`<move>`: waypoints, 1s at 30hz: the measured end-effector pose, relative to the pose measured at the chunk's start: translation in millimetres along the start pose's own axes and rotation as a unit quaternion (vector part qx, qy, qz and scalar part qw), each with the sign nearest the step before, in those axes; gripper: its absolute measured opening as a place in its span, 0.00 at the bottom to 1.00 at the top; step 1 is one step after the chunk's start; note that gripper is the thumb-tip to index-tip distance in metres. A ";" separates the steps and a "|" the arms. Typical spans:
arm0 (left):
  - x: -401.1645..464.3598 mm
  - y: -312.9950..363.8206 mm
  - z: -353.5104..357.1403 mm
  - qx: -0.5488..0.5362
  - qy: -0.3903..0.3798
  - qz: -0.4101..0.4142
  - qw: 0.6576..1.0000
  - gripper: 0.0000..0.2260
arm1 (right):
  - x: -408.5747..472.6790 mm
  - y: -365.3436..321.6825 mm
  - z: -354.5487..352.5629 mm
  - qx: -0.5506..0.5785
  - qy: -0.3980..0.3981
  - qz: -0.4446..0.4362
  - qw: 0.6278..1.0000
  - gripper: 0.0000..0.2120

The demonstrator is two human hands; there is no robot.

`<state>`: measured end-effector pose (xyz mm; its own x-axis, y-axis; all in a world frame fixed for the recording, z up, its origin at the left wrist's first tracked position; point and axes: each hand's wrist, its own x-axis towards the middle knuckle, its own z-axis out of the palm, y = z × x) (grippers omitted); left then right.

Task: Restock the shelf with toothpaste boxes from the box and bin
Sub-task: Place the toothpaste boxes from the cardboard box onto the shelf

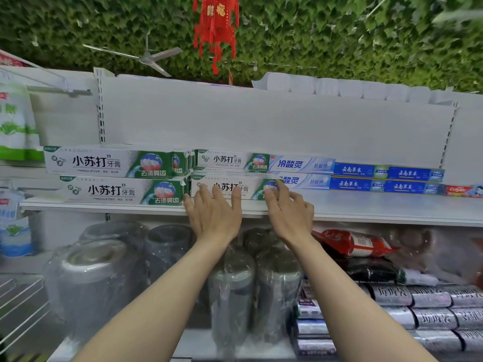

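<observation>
White-and-green toothpaste boxes lie stacked two high on the white shelf (366, 207). My left hand (213, 212) presses with straight fingers against the front of the lower middle box (224, 186). My right hand (288, 207) touches that box's right end with lightly bent fingers. Above it lies another green box (232, 160). To the left are two more green boxes (109, 163), one stacked on the other. To the right are pale blue boxes (300, 164), dark blue boxes (386, 176) and a red box (460, 190).
The shelf board right of my hands is bare in front of the blue boxes. Below it stand plastic-wrapped metal pots (99, 270), a red packet (358, 242) and rolls of bags (428, 309). Detergent bags (13, 121) hang at the left.
</observation>
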<state>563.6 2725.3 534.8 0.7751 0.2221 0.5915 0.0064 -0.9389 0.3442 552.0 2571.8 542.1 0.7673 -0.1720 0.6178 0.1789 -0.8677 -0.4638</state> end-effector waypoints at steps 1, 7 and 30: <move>0.1 0.0 0.1 0.000 0.001 0.000 1.000 0.36 | 0.3 0.1 -0.2 -0.001 -0.004 0.002 1.000 0.25; -1.6 -0.8 -3.3 -0.015 -0.008 -0.004 1.000 0.36 | -3.1 -3.8 -5.6 -0.007 -0.010 0.008 1.000 0.25; -112.2 -46.6 -21.8 -0.400 -0.034 -0.136 0.906 0.19 | -105.7 -15.3 20.9 0.235 0.008 -0.030 0.971 0.25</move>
<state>462.5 2749.9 468.3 0.8505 0.3753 0.3686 -0.2353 -0.3553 0.9047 481.1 2612.9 470.6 0.7381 -0.1385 0.6604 0.4870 -0.5680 -0.6635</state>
